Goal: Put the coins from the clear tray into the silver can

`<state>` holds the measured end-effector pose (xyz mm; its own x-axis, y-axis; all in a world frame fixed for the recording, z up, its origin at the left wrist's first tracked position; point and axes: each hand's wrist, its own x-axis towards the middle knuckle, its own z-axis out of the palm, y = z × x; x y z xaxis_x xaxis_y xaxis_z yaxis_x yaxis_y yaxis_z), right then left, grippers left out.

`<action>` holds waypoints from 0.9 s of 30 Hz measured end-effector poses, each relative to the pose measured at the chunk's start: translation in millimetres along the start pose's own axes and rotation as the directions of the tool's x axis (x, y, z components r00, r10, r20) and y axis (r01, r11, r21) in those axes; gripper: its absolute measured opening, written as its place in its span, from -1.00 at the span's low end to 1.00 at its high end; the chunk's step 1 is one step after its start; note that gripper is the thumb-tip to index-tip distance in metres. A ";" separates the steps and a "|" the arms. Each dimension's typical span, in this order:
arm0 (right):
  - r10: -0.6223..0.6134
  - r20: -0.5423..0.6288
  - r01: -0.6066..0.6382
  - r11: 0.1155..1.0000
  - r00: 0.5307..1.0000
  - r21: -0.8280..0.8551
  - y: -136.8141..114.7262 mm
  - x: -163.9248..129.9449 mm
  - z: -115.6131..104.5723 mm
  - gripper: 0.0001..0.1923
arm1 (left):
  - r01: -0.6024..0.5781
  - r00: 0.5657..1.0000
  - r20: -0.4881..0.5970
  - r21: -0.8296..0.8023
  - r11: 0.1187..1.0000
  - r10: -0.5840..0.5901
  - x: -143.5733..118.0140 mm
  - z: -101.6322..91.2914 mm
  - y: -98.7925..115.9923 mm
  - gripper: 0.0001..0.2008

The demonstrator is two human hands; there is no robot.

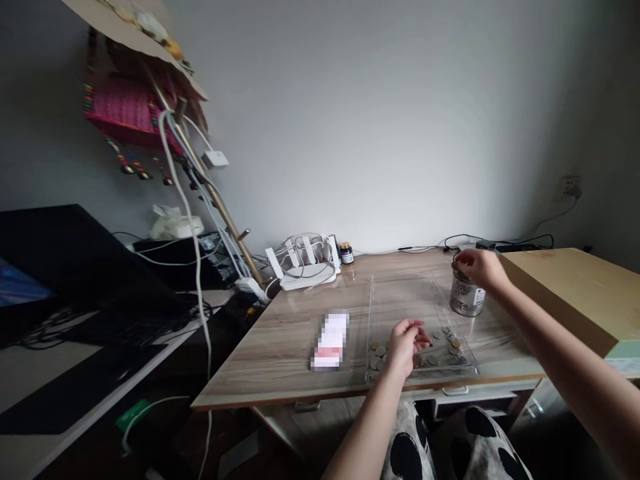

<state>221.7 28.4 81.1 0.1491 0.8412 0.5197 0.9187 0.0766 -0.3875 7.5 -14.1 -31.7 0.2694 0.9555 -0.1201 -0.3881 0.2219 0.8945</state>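
A clear plastic tray lies on the desk, with several coins scattered toward its near side. My left hand hovers over this near part, fingers curled and thumb close to them; whatever it may hold is too small to make out. To the right of the tray stands a round patterned tin, upright. My right hand is at the tin's top, its fingers pinched together and pointing down at the rim. Anything between those fingertips is hidden, and so is the tin's inside.
Left of the tray lies a phone with a blurred screen. A white router and a small dark jar stand at the back. A large box fills the desk's right side. Further left are a laptop and a hanging cable.
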 end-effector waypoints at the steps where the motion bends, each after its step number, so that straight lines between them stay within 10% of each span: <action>1: 0.056 -0.014 -0.057 0.997 0.998 -0.055 11.6 10.1 -5.5 -0.77 | 0.002 1.000 -0.002 0.000 1.000 -0.002 -0.1 0.2 0.2 -0.84; 6: 0.196 0.034 -0.179 0.943 0.980 -0.281 41.7 29.2 -8.1 -0.84 | -0.011 1.000 -0.022 -0.023 1.000 0.010 0.4 0.0 0.8 -0.85; 11: -0.043 -0.120 0.021 0.984 0.992 -0.177 7.6 -5.6 1.4 -0.75 | -0.057 0.996 -0.068 -0.117 0.992 0.050 3.0 -3.1 -0.1 -0.88; 15: -0.330 0.194 0.321 0.944 0.924 0.075 -35.4 -72.7 28.5 -0.77 | -0.082 0.993 -0.105 -0.233 0.969 0.059 6.1 -5.9 -0.3 -0.89; 20: -0.332 0.327 0.279 0.939 0.885 0.200 -61.2 -123.0 62.1 -0.75 | -0.105 0.990 -0.121 -0.314 0.943 0.070 5.9 -6.6 2.0 -0.90; 27: -0.108 0.049 0.107 0.994 0.993 0.038 -26.6 -46.8 23.9 -0.67 | -0.034 0.992 -0.125 -0.325 0.945 -0.007 5.3 -6.4 1.3 -0.86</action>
<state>181.6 -0.2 48.9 0.0303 0.8534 0.5204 0.9146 0.1863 -0.3589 2.8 -7.4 -34.0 0.1600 0.9707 -0.1795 -0.6628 0.2403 0.7092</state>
